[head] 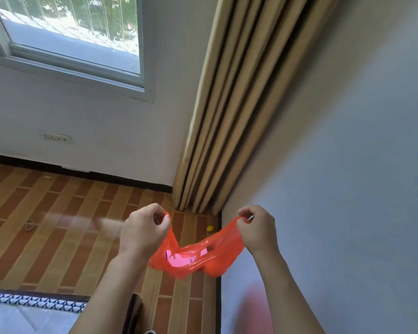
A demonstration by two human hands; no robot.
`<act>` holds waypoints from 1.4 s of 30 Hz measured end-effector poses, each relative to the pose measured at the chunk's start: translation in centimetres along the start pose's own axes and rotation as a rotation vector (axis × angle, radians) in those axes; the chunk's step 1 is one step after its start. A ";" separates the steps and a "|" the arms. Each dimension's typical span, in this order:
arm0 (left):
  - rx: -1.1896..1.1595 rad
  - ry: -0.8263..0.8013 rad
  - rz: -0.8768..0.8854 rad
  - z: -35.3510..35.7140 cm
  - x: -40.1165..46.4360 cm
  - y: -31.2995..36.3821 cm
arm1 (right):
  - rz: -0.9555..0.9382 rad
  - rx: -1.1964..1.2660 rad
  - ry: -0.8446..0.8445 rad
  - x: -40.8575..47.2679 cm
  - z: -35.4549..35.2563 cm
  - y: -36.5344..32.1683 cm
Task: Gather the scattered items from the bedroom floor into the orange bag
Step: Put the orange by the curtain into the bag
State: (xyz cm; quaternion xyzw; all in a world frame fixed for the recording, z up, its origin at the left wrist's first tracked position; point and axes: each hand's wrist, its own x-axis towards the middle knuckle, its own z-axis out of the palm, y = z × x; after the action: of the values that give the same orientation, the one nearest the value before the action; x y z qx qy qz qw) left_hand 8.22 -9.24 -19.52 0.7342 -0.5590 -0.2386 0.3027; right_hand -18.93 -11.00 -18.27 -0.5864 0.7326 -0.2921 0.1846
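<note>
Orange bag: held above the floor near the curtain corner, left hand and right hand each in a pinching grip on a handle. Contents: pink item, no legible writing. Step: bag appears loaded; yellow scrap remains by the wall. Next: lower, collect it.

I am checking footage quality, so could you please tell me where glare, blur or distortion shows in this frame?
Head view: daylight from the window throws a glare streak on the floor; curtain and walls lean with wide-angle distortion; a reddish blur smears the lower right; the orange bag stays fairly sharp.
</note>
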 end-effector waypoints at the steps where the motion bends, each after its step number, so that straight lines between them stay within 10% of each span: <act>1: 0.001 -0.002 -0.006 0.4 0.8 -0.1 | 0.005 0.005 -0.004 0.9 0.4 0.2; 24: 0.147 -0.091 -0.329 18.9 16.7 -11.8 | 0.033 -0.056 -0.424 22.8 22.7 14.3; 42: 0.061 0.033 -0.033 43.8 23.1 -30.1 | -0.191 0.138 -0.283 22.0 45.9 34.8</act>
State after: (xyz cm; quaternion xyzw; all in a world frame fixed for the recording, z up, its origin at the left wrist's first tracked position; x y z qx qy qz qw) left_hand 4.48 -33.54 -71.96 0.7559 -0.5490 -0.2142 0.2854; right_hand -22.31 -37.09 -74.05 -0.6743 0.6186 -0.2725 0.2972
